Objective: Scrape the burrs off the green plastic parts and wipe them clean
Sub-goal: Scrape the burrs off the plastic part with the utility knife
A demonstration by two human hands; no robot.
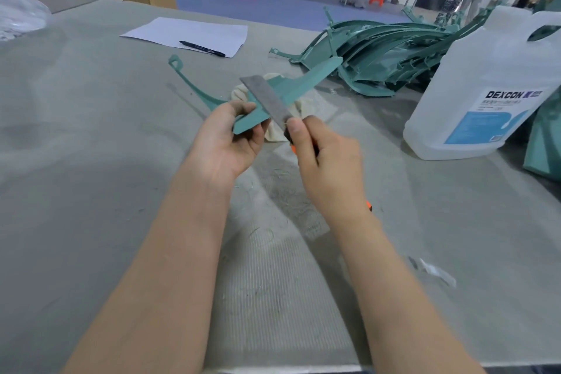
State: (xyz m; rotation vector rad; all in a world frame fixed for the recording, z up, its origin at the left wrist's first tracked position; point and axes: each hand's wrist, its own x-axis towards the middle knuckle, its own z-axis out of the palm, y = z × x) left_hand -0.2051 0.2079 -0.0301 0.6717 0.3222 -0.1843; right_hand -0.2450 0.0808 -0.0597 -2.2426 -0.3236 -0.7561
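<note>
My right fingers (296, 127) curl tight round the scraper (267, 99) handle, thumb pressed up at the base of the grey blade, orange grip poking out below the wrist. Right hand (328, 167) is fully closed on it, no gap. My left fingers (258, 133) are half curled, thumb on top, pinching the near end of the green part (291, 89); left hand (230, 140) has palm up under it. The part is held up off the tabletop (91, 161), its thin hooked tail reaching away to the left. The blade lies across the part's edge, touching as far as I can tell.

Step in hand, I judge: scraping burrs, wiping not yet begun. To do it well I would keep the blade at a shallow angle, draw it along the edge in one direction away from the left thumb, use light pressure so it shaves flash and does not gouge. Keep the left grip close to the blade so the thin plastic does not flex. Risk: a slip toward the left fingers.

Outward: a cream cloth (282, 127) lies just under and behind the part, ready for the wipe. A pile (379, 51) of more green parts sits beyond to the right, a white jug (485, 85) beside it. Paper (188, 33) with a pen (202, 48) lies farther back. Fine shavings scatter near my forearms.
</note>
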